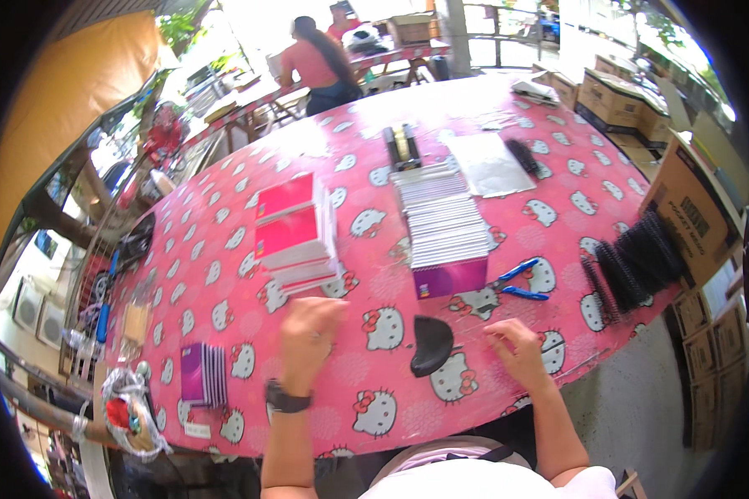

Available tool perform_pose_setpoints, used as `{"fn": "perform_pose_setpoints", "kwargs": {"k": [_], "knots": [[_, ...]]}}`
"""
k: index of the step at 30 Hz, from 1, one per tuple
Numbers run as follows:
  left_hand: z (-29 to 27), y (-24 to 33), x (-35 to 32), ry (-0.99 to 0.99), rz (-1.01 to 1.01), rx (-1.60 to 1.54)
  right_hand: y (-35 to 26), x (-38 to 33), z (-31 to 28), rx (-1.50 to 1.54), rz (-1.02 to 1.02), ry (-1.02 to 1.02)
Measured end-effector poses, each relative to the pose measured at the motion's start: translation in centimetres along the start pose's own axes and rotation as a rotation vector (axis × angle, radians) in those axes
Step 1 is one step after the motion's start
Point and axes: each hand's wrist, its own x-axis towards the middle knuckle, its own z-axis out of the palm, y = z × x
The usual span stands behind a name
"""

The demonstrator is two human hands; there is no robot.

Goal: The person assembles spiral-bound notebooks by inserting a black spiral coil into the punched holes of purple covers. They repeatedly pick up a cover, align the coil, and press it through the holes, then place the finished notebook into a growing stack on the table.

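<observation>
My left hand [310,337], with a dark band on its wrist, is over the table just below two stacks of pink-covered notebooks [290,233]. Its fingers are smeared and partly curled, so I cannot make out a hold. Over the table's near right part, my right hand [518,351] has loosely bent fingers slightly apart and nothing visible in them. Between the hands lies a black curved object [432,345]. Blue-handled pliers [520,280] lie beyond my right hand, beside a long row of purple-covered notebooks [451,279] with their white edges upward.
Black spiral binding coils [637,262] are piled at the right edge, by cardboard boxes [697,208]. A small purple notebook stack [202,374] stands at left. Farther back are a tape dispenser [402,148], a white sheet [491,165] and a black brush-like item [522,156]. People sit beyond.
</observation>
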Motion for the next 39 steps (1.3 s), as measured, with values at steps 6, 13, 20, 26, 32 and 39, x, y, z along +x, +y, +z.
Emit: {"fn": "perform_pose_setpoints", "kwargs": {"k": [6, 13, 20, 26, 32, 39], "knots": [[13.1, 5.6, 6.5, 0.004, 0.276, -0.019, -0.4, 0.5, 0.7, 0.019, -0.096, -0.057], [16.2, 2.7, 7.4, -0.033, 0.220, 0.008, 0.4, 0.3, -0.1, 0.013, -0.095, -0.037], [9.2, 4.2, 8.0, -0.135, -0.140, -0.364, -2.4, 1.0, 5.1, -0.385, -0.338, -0.306], [2.0, 4.4, 3.8, -0.132, -0.179, -0.277, -0.1, 3.8, 1.8, -0.091, -0.345, -0.163], [8.5, 6.0, 0.5, -0.274, 0.145, -0.204, 7.2, 8.6, -4.4, -0.574, 0.003, 0.286], [10.1, 6.0, -0.4, -0.240, 0.262, -0.117, 9.4, 7.3, -8.5, -0.641, -0.003, 0.455]]}}
